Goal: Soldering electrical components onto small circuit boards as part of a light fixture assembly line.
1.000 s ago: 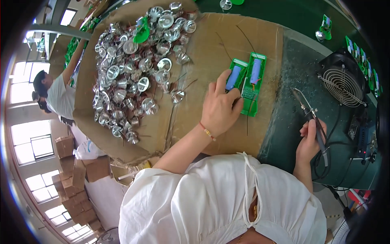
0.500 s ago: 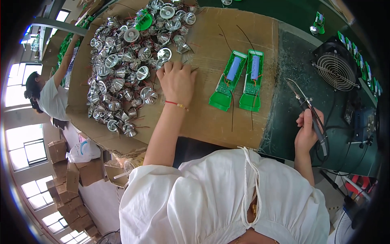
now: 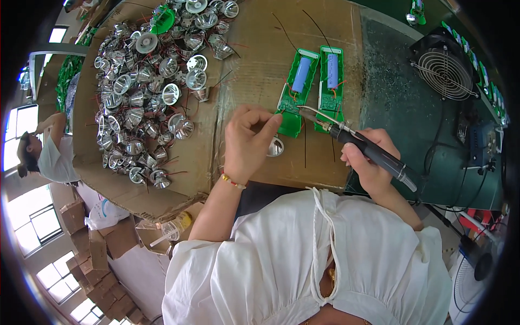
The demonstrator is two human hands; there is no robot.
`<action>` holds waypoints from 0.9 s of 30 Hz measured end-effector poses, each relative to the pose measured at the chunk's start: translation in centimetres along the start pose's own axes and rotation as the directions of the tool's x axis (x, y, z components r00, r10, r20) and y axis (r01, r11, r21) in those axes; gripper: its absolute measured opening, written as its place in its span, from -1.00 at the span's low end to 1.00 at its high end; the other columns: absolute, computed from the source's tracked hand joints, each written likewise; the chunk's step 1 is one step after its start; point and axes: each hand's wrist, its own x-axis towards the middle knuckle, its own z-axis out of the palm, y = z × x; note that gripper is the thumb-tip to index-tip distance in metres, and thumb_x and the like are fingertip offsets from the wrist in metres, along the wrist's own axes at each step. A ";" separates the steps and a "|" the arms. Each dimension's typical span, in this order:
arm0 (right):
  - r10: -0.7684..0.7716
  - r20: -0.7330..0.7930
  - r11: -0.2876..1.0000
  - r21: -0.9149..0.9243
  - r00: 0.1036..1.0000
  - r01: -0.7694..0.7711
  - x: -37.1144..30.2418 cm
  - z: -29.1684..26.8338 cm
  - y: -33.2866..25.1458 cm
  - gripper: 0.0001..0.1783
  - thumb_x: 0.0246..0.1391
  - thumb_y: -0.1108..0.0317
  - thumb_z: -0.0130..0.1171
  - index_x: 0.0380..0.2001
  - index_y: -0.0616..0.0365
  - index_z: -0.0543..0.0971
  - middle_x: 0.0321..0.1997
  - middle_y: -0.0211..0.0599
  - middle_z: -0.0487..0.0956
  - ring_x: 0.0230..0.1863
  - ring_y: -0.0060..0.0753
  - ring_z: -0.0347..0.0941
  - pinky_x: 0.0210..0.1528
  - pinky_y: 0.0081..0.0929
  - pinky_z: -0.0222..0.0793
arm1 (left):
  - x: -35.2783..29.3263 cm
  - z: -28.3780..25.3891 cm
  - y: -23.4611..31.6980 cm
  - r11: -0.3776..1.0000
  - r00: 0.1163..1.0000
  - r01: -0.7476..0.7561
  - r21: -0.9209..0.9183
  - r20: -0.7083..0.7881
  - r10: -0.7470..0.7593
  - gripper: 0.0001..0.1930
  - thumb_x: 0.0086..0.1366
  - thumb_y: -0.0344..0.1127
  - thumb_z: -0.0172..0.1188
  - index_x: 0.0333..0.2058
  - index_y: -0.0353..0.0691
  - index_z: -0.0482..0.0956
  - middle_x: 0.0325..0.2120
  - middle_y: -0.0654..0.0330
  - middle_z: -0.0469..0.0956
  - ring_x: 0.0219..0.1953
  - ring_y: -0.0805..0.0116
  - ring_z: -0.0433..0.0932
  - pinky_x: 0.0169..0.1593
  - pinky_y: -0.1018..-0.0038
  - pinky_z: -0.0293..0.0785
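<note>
- Left hand (image 3: 250, 135) is shifted from the reflector pile (image 3: 142, 100) to the left green housing (image 3: 291, 127); 0.5 s ago it was at the pile's edge.
- Its thumb and index finger are brought together in a pinch by the circuit board (image 3: 291, 105); whether a thin wire is gripped can't be told.
- Soldering iron (image 3: 374, 151) is swung in from the right, tip now placed at that board; grip is kept closed round its handle by the right hand (image 3: 374, 162).
- Single silver reflector (image 3: 275, 147) is now seen just beside the left hand.
- Right green housing (image 3: 324, 81) is partly covered by the iron's front end.
- Both housings are laid side by side on the cardboard (image 3: 260, 76); fan (image 3: 445, 73) is set on the bench (image 3: 387, 59) to the right.
- Each housing is fitted with a blue cell (image 3: 301, 75); black wires are spread past both ends.
</note>
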 end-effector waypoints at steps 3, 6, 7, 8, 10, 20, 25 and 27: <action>0.020 -0.042 0.999 -0.036 0.999 -0.021 0.2 0.7 0.3 -0.82 -0.04 0.50 0.15 -0.38 0.32 0.38 -0.54 -0.25 0.48 -0.60 -0.59 0.42 -0.59 -0.70 0.36 | 0.4 0.6 -0.1 1.000 1.000 -0.021 0.012 0.007 0.021 -0.88 0.04 -0.41 0.23 -0.54 -0.37 0.54 -0.48 0.15 0.45 -0.53 0.46 0.42 -0.45 0.57 0.34; 0.017 -0.064 0.999 -0.041 0.998 -0.020 0.3 1.2 0.7 -0.82 -0.03 0.49 0.14 -0.38 0.32 0.38 -0.56 -0.24 0.48 -0.61 -0.59 0.41 -0.60 -0.69 0.35 | 0.7 0.8 0.0 0.998 1.000 -0.028 0.061 0.012 0.027 -0.87 0.04 -0.41 0.22 -0.56 -0.36 0.54 -0.49 0.14 0.46 -0.54 0.43 0.43 -0.46 0.55 0.35; 0.009 -0.066 0.999 -0.043 0.998 -0.012 0.3 1.3 0.8 -0.83 -0.02 0.50 0.13 -0.38 0.32 0.37 -0.56 -0.24 0.48 -0.61 -0.59 0.41 -0.60 -0.68 0.35 | 0.8 0.8 -0.1 0.996 1.000 -0.030 0.081 0.010 0.029 -0.87 0.03 -0.40 0.22 -0.57 -0.36 0.54 -0.49 0.14 0.46 -0.54 0.42 0.43 -0.46 0.55 0.35; 0.014 -0.064 0.999 -0.043 0.998 -0.017 0.4 1.5 0.8 -0.83 -0.02 0.50 0.13 -0.38 0.32 0.37 -0.56 -0.24 0.48 -0.61 -0.59 0.41 -0.60 -0.68 0.35 | 0.9 0.8 -0.1 0.996 1.000 -0.024 0.081 0.010 0.024 -0.87 0.03 -0.40 0.22 -0.57 -0.36 0.54 -0.49 0.14 0.46 -0.54 0.42 0.43 -0.46 0.55 0.35; 0.022 -0.141 0.999 0.029 0.990 -0.019 0.6 2.0 0.6 -0.80 -0.06 0.45 0.21 -0.44 0.29 0.39 -0.62 -0.34 0.52 -0.63 -0.70 0.41 -0.59 -0.73 0.30 | 0.9 0.6 -0.1 0.995 1.000 -0.030 0.092 0.009 0.030 -0.86 0.02 -0.38 0.22 -0.58 -0.35 0.53 -0.50 0.13 0.46 -0.54 0.38 0.43 -0.45 0.52 0.36; 0.152 -0.128 0.988 0.039 0.980 -0.148 0.6 2.1 0.6 -0.81 -0.03 0.43 0.18 -0.43 0.28 0.38 -0.62 -0.30 0.50 -0.62 -0.66 0.40 -0.59 -0.71 0.31 | 1.2 1.1 -0.4 0.992 0.999 -0.035 0.124 -0.019 0.038 -0.85 0.02 -0.35 0.20 -0.61 -0.32 0.52 -0.53 0.13 0.47 -0.46 0.24 0.43 -0.36 0.42 0.35; 0.134 -0.154 0.979 0.176 0.979 -0.106 0.2 1.4 0.2 -0.81 0.01 0.44 0.14 -0.38 0.29 0.35 -0.55 -0.23 0.50 -0.60 -0.62 0.41 -0.58 -0.68 0.35 | 1.1 1.0 -0.2 0.976 0.997 -0.070 0.205 -0.001 0.072 -0.83 0.07 -0.38 0.21 -0.56 -0.39 0.51 -0.52 0.21 0.48 -0.55 0.56 0.39 -0.46 0.61 0.31; 0.114 -0.154 0.983 0.158 0.981 -0.089 0.1 1.3 0.2 -0.81 0.01 0.44 0.14 -0.39 0.29 0.35 -0.56 -0.23 0.50 -0.60 -0.62 0.41 -0.58 -0.68 0.35 | 1.1 1.0 0.1 0.985 1.000 -0.023 0.173 -0.008 0.024 -0.84 0.04 -0.37 0.21 -0.59 -0.36 0.51 -0.53 0.18 0.47 -0.52 0.42 0.41 -0.43 0.53 0.33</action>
